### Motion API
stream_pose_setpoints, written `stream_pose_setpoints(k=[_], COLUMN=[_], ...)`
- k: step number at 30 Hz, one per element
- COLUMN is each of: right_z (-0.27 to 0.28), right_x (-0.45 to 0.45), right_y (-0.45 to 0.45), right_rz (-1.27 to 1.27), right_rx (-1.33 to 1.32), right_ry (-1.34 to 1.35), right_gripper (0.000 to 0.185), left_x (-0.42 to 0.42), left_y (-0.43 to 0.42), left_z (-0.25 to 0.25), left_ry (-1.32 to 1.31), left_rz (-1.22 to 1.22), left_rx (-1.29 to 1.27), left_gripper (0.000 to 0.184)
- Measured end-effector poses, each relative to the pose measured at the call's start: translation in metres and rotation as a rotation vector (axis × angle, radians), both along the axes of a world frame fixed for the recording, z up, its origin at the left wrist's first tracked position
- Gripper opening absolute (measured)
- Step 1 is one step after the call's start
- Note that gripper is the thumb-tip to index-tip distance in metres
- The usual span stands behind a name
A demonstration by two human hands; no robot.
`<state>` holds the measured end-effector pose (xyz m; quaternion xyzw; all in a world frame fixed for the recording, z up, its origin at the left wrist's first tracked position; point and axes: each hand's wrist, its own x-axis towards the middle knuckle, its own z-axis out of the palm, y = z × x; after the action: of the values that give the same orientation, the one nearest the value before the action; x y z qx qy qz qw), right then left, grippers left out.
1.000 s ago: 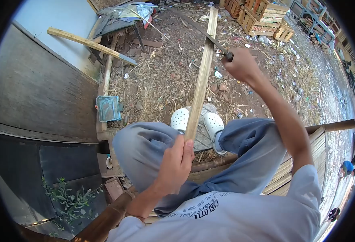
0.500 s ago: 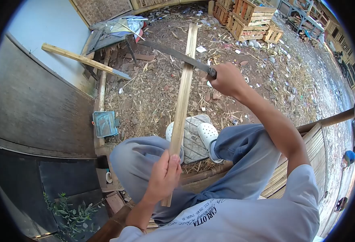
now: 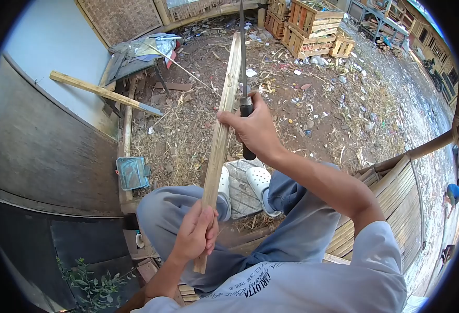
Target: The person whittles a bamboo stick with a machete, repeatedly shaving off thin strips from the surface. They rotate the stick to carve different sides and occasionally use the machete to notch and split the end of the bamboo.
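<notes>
A long, pale wooden strip (image 3: pixel 216 156) slants up and away from my lap over the dirt yard. Around its lower end, my left hand (image 3: pixel 194 232) is wrapped, near my left knee. My right hand (image 3: pixel 258 130) holds a machete (image 3: pixel 243 62) by its black handle, and its thumb rests on the strip's face about halfway up. The long dark blade points away from me, nearly edge-on, just right of the strip's far half. Part of the handle is covered by my fingers.
White clogs (image 3: pixel 260 182) stand on a worn slab (image 3: pixel 240 208) below. Wooden crates (image 3: pixel 313 31) are stacked at the back. At left, a timber piece (image 3: pixel 106 94) leans beside a low table (image 3: pixel 135 60), and a blue plastic container (image 3: pixel 133 173) sits by the wall.
The machete has swung from lying across the strip to pointing away beside it. My right hand has come nearer and left, its thumb now on the strip. My left hand still grips the lower end.
</notes>
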<state>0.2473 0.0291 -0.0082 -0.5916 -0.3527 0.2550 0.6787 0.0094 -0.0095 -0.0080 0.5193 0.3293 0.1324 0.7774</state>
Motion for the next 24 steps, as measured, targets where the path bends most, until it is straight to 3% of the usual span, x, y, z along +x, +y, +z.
stream_pose_setpoints(k=[2, 4, 7, 14, 16, 17, 18, 20, 24], right_z=[0.007, 0.020, 0.024, 0.027, 0.027, 0.020, 0.019, 0.018, 0.008], right_x=[-0.003, -0.002, 0.001, -0.008, -0.006, 0.001, 0.007, 0.016, 0.013], right_y=[-0.001, -0.005, -0.001, -0.009, -0.014, -0.012, -0.015, -0.022, -0.030], right_rz=[-0.025, 0.206, 0.258, 0.369, 0.301, 0.203, 0.207, 0.320, 0.391], right_rx=[-0.010, -0.016, 0.034, -0.015, -0.097, -0.067, -0.071, -0.184, -0.283], right_ry=[0.027, 0.321, 0.519, 0.407, 0.167, -0.289, -0.291, -0.917, -1.180], right_gripper=[0.039, 0.034, 0.029, 0.030, 0.037, 0.034, 0.034, 0.020, 0.018], left_x=[0.000, 0.001, 0.011, 0.054, 0.054, 0.052, 0.050, 0.041, 0.030], left_y=[0.002, 0.004, 0.015, 0.061, 0.062, 0.059, 0.056, 0.056, 0.043], left_z=[0.003, 0.006, 0.012, 0.032, 0.026, 0.020, 0.016, 0.017, 0.020], left_ry=[0.005, 0.006, 0.007, -0.110, -0.138, -0.131, -0.123, -0.082, 0.074], left_rz=[-0.010, -0.017, -0.039, 0.031, 0.020, 0.049, 0.078, 0.051, 0.014], left_rx=[0.045, 0.087, 0.086, 0.038, 0.047, 0.053, 0.054, 0.090, 0.215], left_gripper=[0.024, 0.024, 0.024, 0.029, 0.030, 0.031, 0.032, 0.032, 0.034])
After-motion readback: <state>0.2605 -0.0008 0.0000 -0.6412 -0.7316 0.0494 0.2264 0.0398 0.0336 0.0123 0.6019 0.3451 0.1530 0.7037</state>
